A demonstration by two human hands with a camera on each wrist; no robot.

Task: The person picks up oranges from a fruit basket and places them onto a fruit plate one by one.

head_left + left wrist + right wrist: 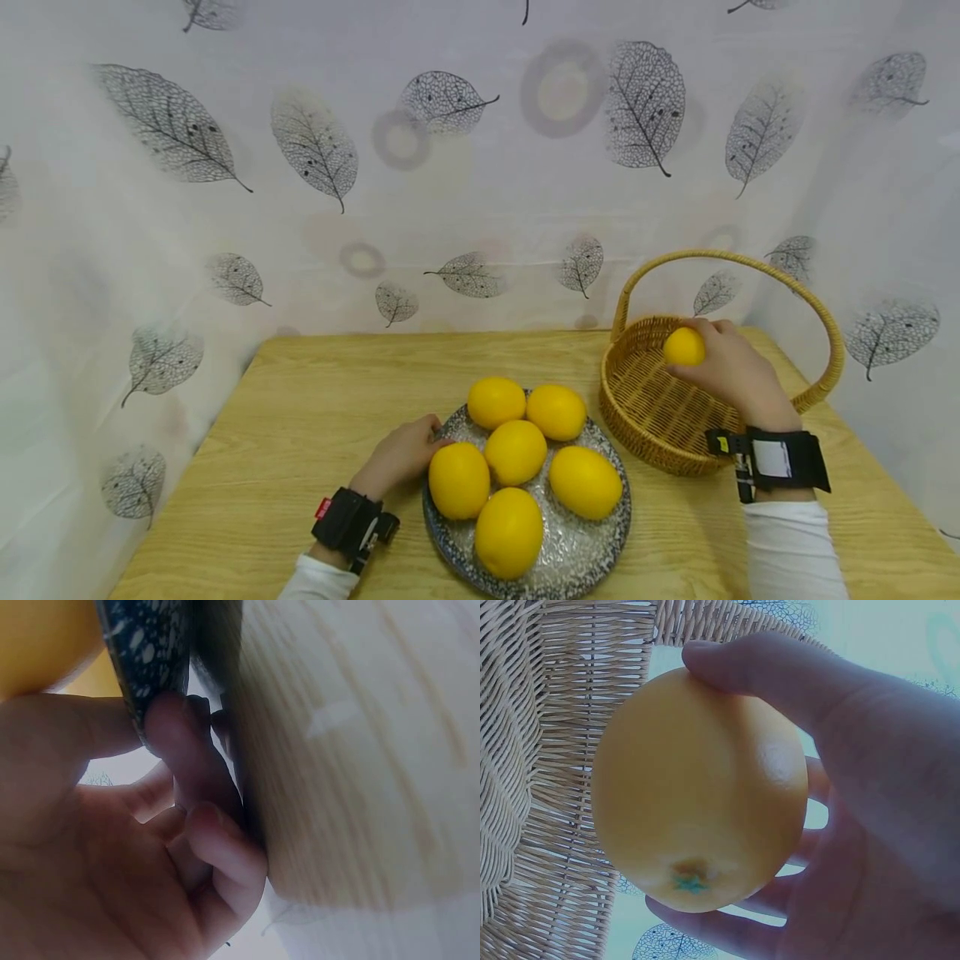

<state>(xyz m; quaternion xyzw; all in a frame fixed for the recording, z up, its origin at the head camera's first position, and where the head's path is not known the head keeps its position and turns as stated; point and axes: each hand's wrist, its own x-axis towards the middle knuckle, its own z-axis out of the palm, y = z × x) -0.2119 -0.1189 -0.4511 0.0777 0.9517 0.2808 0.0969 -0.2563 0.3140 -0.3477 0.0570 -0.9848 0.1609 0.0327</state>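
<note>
My right hand (pixel 738 371) holds a yellow orange (pixel 684 347) above the wicker basket (pixel 611 392). In the right wrist view, thumb and fingers curve round the orange (pixel 697 795), whose green stem end shows. My left hand (pixel 401 454) grips the left rim of a speckled dark plate (pixel 577 554). The left wrist view has the plate's rim (pixel 150 652) between the thumb and the curled fingers, which lie underneath, close to the tabletop. Several more yellow oranges (pixel 516 452) lie on the plate, one of them right beside the left hand.
The basket's tall arched handle (pixel 720 254) rises over the right hand. Both plate and basket stand on a light wooden table (pixel 337 375), the basket to the plate's right. A pale leaf-patterned curtain (pixel 465 208) hangs behind and at the sides.
</note>
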